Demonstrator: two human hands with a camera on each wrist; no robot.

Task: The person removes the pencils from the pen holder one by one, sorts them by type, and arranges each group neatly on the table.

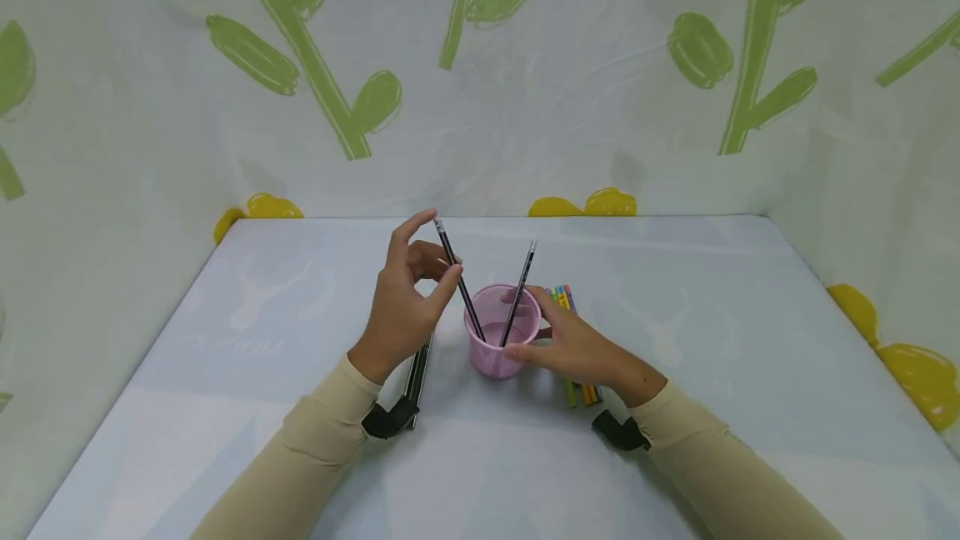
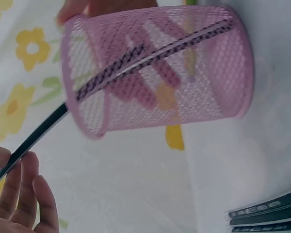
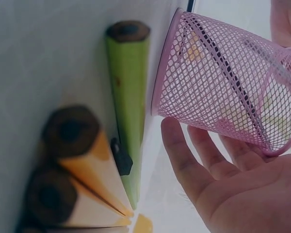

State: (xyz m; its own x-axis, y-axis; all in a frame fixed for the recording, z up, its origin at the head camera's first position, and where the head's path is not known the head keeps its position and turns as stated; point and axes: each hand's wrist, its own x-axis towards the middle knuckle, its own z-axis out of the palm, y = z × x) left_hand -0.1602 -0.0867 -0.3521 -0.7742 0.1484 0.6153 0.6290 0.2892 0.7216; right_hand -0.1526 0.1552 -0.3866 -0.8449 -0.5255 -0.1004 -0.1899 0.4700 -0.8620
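A pink mesh pencil cup point(image 1: 495, 365) stands upright on the table between the two hands. My left hand point(image 1: 405, 298) pinches a black pencil point(image 1: 467, 298) near its upper end; the lower part reaches inside the cup, as the left wrist view also shows through the mesh point(image 2: 208, 92). A second black pencil point(image 1: 527, 269) leans in the cup, its silver end pointing up and right. From the right side, my right hand point(image 1: 577, 344) holds the cup, thumb at the front near the rim and fingers behind. Those fingers point(image 3: 182, 155) lie along the mesh in the right wrist view.
Several black pencils point(image 1: 420, 373) lie together on the white table point(image 1: 262, 373) beside the left wrist. Coloured pencils point(image 1: 588, 394) lie partly hidden under the right hand, with a green one point(image 3: 128, 73) near the cup. A wall with printed leaves point(image 1: 322, 90) rises behind.
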